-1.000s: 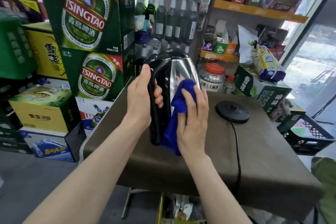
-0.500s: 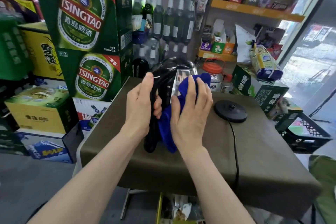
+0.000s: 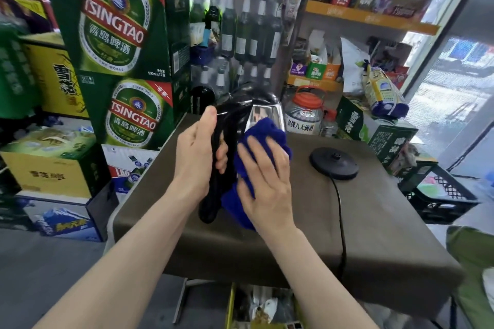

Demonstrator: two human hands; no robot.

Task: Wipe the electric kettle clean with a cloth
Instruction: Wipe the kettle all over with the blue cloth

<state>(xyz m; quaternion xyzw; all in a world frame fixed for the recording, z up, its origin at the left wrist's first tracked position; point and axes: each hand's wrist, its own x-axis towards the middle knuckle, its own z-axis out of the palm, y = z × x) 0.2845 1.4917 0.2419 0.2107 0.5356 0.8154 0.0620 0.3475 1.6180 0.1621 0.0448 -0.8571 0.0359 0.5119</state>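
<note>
The person is holding the electric kettle over the left part of the brown table, with its black handle turned toward the camera. The left hand is gripping this handle: the fingers are curling round it from the far side and the thumb is lying stretched up along it. The right hand is pressing a blue cloth against the shiny steel side of the kettle. Its fingers are spread and almost straight on top of the cloth, not closed round it, and a part of the cloth is hanging down under the palm. The bottom of the kettle is hiding behind the hands and the cloth, so I cannot tell if it is standing on the table or is lifted a little.

To the right of the kettle, well apart from it, the round black power base is lying on the table, and its black cord is running toward the near edge. Behind the table a clear jar with an orange lid is standing. On the left, green Tsingtao beer cartons are stacked up, and dark glass bottles are standing in a row behind the kettle. An orange shelf with small packages is hanging at the upper right, and a black plastic crate is sitting beside the right side of the table.
</note>
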